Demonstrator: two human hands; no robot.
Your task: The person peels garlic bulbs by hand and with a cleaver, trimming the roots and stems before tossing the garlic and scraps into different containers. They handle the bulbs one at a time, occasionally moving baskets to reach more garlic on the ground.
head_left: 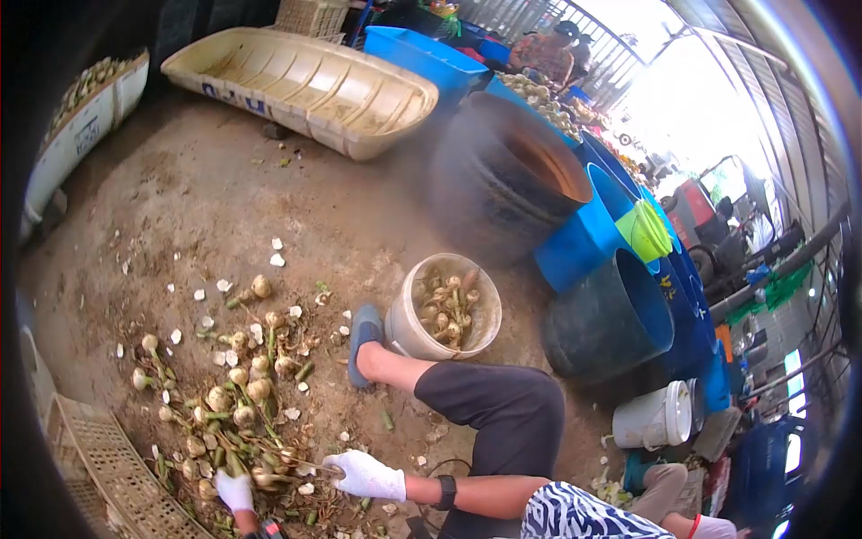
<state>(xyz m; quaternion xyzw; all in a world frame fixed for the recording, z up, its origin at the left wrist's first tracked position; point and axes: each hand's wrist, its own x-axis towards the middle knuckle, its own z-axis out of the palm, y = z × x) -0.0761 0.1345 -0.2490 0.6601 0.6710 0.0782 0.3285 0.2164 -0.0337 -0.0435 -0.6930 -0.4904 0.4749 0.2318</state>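
Observation:
My left hand (pixel 235 491), in a white glove, is at the lower edge of a heap of garlic bulbs (pixel 259 389) with stalks. Its fingers are closed at a green garlic stalk (pixel 235 463), partly hidden by the glove. To its right, my right hand (pixel 370 475), also gloved in white and with a black watch at the wrist, is closed. A thin stick-like thing (pixel 310 465) runs from its fingers toward the heap; I cannot tell what kind it is. Beyond my shoe stands a white bucket (pixel 404 316) partly filled with garlic bulbs.
Plastic crates (pixel 121 458) stand beside the heap. A long cream tub (pixel 305 90) lies farther off, near a dark drum (pixel 467 180), a dark bin (pixel 593 328) and blue tubs (pixel 575 247). A white pail (pixel 642 420) lies at right. Other people sit nearby. Peels litter the ground.

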